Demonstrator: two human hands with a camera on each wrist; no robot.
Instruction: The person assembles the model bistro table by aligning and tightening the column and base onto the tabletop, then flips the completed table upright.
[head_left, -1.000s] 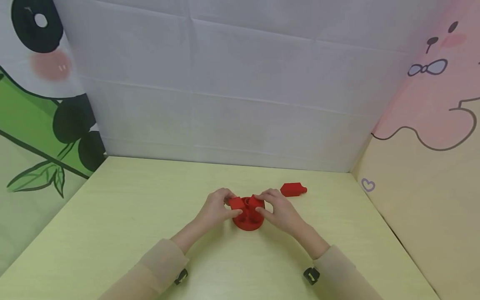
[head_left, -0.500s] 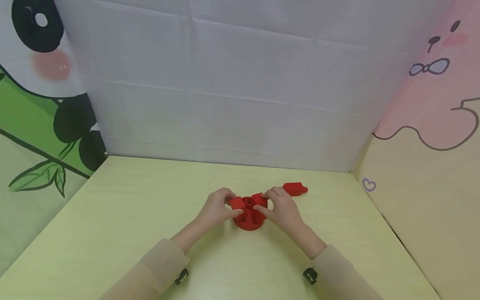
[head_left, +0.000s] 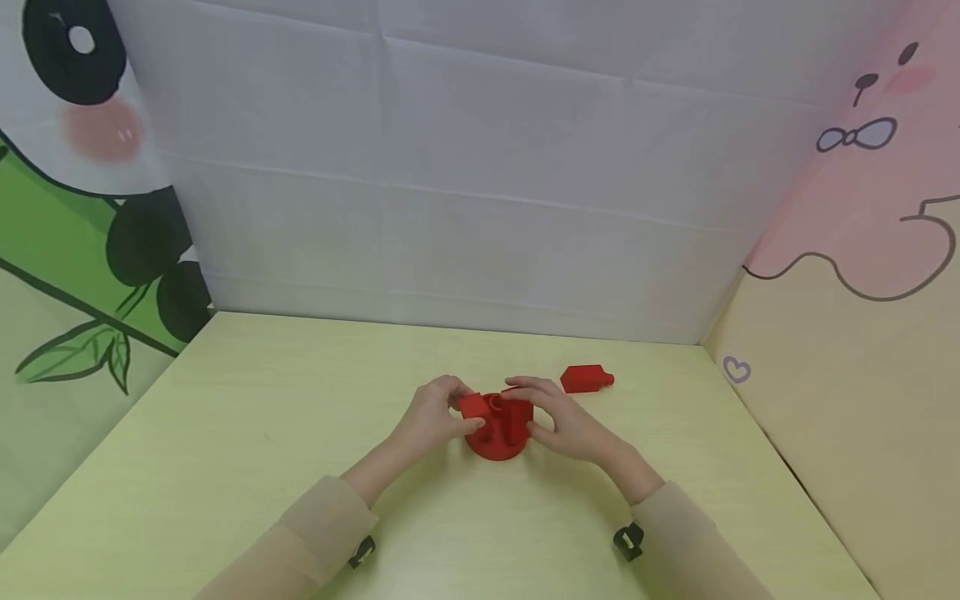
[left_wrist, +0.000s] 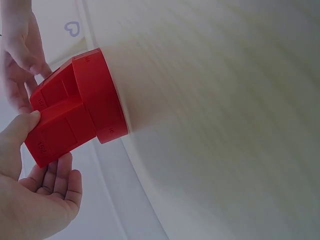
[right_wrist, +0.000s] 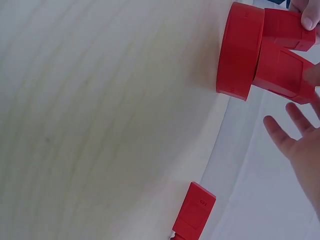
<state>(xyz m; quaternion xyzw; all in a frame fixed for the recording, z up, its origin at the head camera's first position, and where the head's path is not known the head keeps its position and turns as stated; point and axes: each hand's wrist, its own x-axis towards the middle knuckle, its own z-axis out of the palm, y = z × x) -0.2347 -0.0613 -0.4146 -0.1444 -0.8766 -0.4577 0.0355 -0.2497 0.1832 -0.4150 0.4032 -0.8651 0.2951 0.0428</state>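
Note:
A round red holder [head_left: 497,450] with a ring-shaped hole in its top stands on the table, two red blocks set in it side by side. My left hand [head_left: 431,417] pinches the left block [left_wrist: 60,132], marked 152, thumb on its upper end and fingers underneath in the left wrist view. Around the right block [right_wrist: 282,72] my right hand [head_left: 570,421] is loosely spread. Its thumb overlaps that block's end in the right wrist view, while the fingertips [right_wrist: 272,122] stand apart from it.
A loose red bottle-shaped block [head_left: 585,379] lies on its side behind my right hand, its narrow neck pointing right. The pale yellow table [head_left: 300,375] ends at a white cloth wall [head_left: 450,208], with printed cartoon panels on both sides.
My right hand first gripped the right block and tilted it outward slightly; now the block sits back against the holder and the fingers have loosened. The left hand has kept its pinch.

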